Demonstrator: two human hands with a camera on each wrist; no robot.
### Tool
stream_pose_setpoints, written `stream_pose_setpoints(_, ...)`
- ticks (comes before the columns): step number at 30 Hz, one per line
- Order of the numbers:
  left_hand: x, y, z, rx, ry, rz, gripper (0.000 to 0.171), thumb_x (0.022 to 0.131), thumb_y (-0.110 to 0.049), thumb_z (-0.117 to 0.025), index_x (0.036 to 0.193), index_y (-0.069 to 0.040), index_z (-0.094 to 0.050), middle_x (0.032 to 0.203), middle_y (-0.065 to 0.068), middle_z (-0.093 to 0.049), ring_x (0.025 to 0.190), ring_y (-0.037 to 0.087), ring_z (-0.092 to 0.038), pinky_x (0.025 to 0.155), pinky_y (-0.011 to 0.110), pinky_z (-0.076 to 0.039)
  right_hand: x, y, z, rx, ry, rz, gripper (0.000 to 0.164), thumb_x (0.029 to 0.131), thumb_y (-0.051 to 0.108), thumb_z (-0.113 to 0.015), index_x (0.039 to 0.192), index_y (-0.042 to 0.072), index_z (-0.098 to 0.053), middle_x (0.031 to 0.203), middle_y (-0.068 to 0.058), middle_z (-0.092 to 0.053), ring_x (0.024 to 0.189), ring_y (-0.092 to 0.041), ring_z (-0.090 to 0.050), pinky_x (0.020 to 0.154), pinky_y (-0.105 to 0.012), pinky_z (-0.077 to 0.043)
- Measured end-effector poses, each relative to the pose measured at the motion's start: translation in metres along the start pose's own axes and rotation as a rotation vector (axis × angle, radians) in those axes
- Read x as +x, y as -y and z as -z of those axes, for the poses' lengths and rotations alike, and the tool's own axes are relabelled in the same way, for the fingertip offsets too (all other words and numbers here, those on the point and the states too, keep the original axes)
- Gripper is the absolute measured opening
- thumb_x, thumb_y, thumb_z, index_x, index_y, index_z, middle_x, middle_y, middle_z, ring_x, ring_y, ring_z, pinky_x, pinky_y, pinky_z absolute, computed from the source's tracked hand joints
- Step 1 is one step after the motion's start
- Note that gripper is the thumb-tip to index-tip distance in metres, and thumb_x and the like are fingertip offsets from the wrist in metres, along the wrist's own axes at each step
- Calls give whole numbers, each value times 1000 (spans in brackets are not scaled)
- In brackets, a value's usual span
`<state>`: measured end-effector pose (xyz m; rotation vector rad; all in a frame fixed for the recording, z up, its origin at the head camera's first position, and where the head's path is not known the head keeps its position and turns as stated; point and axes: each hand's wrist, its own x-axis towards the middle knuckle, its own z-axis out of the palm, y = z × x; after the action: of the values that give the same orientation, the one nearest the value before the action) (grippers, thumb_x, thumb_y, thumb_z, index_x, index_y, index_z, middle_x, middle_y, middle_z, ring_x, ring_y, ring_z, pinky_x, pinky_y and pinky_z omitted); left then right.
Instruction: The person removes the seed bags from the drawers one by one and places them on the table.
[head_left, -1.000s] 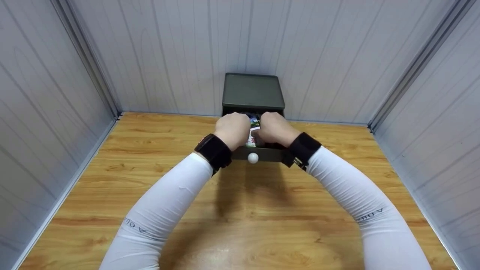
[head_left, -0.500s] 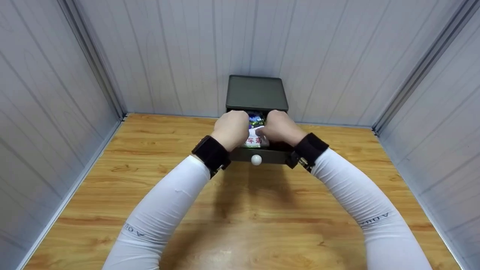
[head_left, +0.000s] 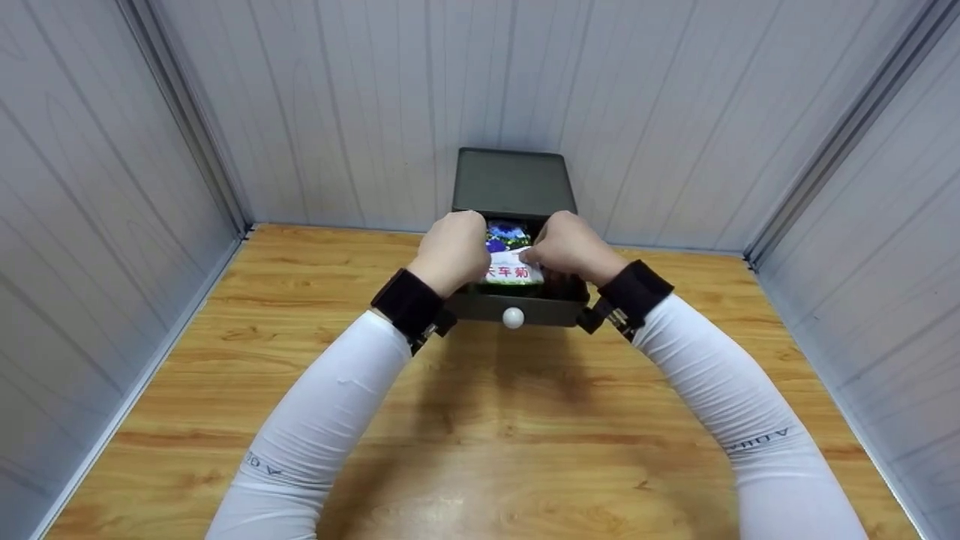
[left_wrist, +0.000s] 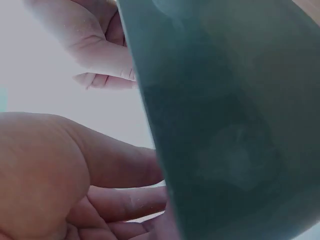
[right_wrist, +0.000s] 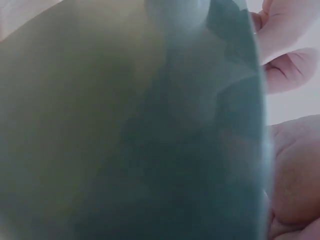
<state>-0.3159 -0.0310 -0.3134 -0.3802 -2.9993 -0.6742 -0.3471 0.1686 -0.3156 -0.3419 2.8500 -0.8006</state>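
A packet with blue flowers and red characters on white (head_left: 512,271) lies in the pulled-out drawer (head_left: 480,306) of a small dark green box (head_left: 516,181). My right hand (head_left: 574,246) pinches the packet's right side, its thumb lying over the white part. At the left edge of the packet is my left hand (head_left: 454,251), fingers curled down; its fingertips are hidden in the head view. In the left wrist view, the drawer's outer face (left_wrist: 225,130) covers the ends of the thumb and fingers. The right wrist view likewise shows mostly the drawer's outer face (right_wrist: 130,130).
A white round knob (head_left: 513,318) sticks out from the drawer front. The box stands on a wood-grain table (head_left: 510,450), close to the back wall panel (head_left: 360,112). Side panels (head_left: 82,225) rise at left and right.
Both hands have spread apart and risen slightly, baring more of the packet and its red characters. The drawer and box stay in place; the view has shifted a little.
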Motion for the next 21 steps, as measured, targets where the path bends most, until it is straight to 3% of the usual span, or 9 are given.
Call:
stream_pose_setpoints(6,-3,0,0,-41,-6,-22,28,98,7,-61,77,-11,-58,82,4,-55,73,21,-50,65,34,-46,-7,-3,5,66,6,9,36,101,22,-81,69,7,-81,59,-3,-69,52,-17,-65,52,-27,-53)
stream_pose_setpoints(16,-8,0,5,-74,-16,-42,40,94,12,-57,69,-16,-41,72,-1,-34,65,19,-39,59,33,-36,-20,-5,12,135,2,18,32,102,24,-80,75,6,-84,65,-3,-71,54,-13,-63,53,-25,-53)
stream_pose_setpoints(21,-13,1,9,-127,-22,-26,31,98,9,-55,76,-12,-51,76,2,-39,66,19,-45,59,31,-40,-26,-3,14,190,2,26,28,102,21,-80,81,4,-85,67,-5,-72,53,-14,-64,55,-27,-57)
